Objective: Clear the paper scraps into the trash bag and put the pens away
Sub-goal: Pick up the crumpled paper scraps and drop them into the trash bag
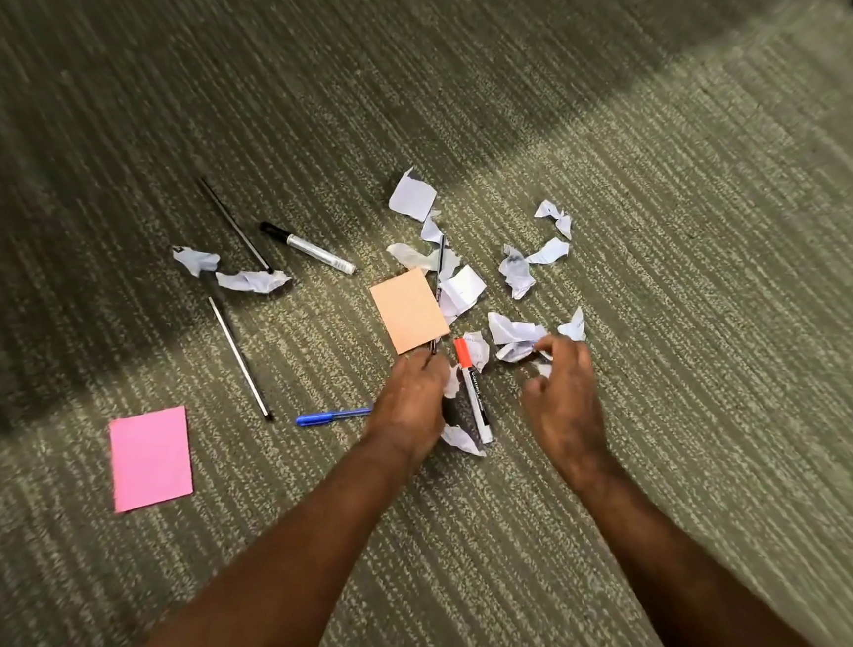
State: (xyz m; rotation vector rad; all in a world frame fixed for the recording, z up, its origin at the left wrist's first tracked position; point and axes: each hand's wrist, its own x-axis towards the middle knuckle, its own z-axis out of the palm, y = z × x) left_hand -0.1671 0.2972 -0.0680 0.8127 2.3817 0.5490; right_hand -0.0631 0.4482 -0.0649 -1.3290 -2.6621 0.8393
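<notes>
Several white crumpled paper scraps (pixel 514 271) lie scattered on the carpet, most of them around an orange sticky pad (pixel 409 310). A thin black pen (pixel 439 283) lies along the pad's right edge, and my left hand (pixel 415 399) pinches its near end. My right hand (pixel 563 387) hovers with loosely curled fingers, its fingertips touching a crumpled scrap (pixel 513 338). Between my hands lies a red-capped marker (pixel 472 399). A blue pen (pixel 328 415) runs under my left hand. No trash bag is in view.
To the left lie a black-capped marker (pixel 307 247), two thin black pens (pixel 234 224) (pixel 238 353) and two more scraps (pixel 250 280). A pink sticky pad (pixel 150 458) sits at the near left. Everything rests on grey-green striped carpet (pixel 679 242).
</notes>
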